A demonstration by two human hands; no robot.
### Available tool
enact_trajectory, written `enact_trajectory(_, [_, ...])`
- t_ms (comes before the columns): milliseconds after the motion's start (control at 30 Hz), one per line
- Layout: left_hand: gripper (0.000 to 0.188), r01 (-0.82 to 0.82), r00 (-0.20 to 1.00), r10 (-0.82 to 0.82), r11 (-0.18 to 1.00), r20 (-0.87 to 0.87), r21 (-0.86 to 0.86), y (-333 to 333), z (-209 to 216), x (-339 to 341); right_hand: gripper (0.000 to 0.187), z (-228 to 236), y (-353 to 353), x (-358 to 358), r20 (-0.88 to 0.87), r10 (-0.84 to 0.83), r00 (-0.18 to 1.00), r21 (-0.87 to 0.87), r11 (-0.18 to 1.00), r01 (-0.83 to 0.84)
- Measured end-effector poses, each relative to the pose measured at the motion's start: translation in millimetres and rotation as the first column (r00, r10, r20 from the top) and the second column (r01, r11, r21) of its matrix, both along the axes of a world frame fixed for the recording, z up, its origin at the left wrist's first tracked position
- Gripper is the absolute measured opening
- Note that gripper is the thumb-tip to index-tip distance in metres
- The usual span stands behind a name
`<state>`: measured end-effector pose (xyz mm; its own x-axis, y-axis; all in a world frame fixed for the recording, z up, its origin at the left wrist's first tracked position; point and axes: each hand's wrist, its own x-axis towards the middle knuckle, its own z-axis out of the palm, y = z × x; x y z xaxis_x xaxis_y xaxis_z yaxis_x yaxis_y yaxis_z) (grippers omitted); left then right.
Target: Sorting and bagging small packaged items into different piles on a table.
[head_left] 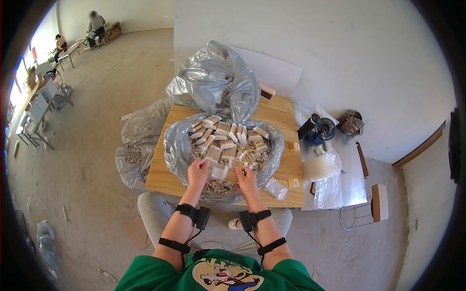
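Between my hands, over a grey plastic sack point(173, 145) on the wooden table, is a small clear plastic bag point(218, 173) with a pale patch. My left hand point(198, 174) is closed, fingertips pinching the bag's left edge. My right hand point(246, 180) is closed on a bundle of cotton swabs point(235, 170) at the bag's right side. Whether the swabs are fully inside the bag I cannot tell. Several packed bundles of cotton swabs point(223, 128) lie in the sack beyond my hands, on top of many loose swabs point(221, 186).
A second full grey sack point(213, 82) stands at the table's point(160, 165) back; more sacks point(141, 131) lie left on the floor. Clear bags point(276, 188) and a small yellow box point(293, 183) lie right. A side table holds a black fan point(324, 129). Two people work far left.
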<state>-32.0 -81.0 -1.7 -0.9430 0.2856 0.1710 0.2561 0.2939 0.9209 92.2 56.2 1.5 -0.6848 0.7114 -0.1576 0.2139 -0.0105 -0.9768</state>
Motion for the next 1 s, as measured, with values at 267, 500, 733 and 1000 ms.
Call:
enact_trajectory(267, [0.032, -0.131, 0.991, 0.129, 0.990, -0.041, -0.058, -16, 18, -18, 0.027, 7, 24, -17, -0.008, -0.120, 0.993, 0.747, 0.659, 0.086])
enact_trajectory(500, [0.023, 0.082, 0.987, -0.067, 0.991, -0.143, 0.106, 2, 53, -2, 0.030, 9, -10, -22, -0.392, 0.004, 0.920, -0.475, 0.856, -0.206])
enact_trajectory(733, [0.014, 0.006, 0.974, -0.031, 0.993, -0.223, -0.114, -2, 54, -7, 0.019, 7, -15, -9, -0.406, 0.089, 0.910, -0.603, 0.722, -0.339])
enact_trajectory(1000, [0.021, 0.008, 0.997, 0.002, 0.990, -0.074, 0.142, 9, 17, -3, 0.013, 13, 27, 48, -0.408, -0.030, 0.913, -0.356, 0.926, -0.128])
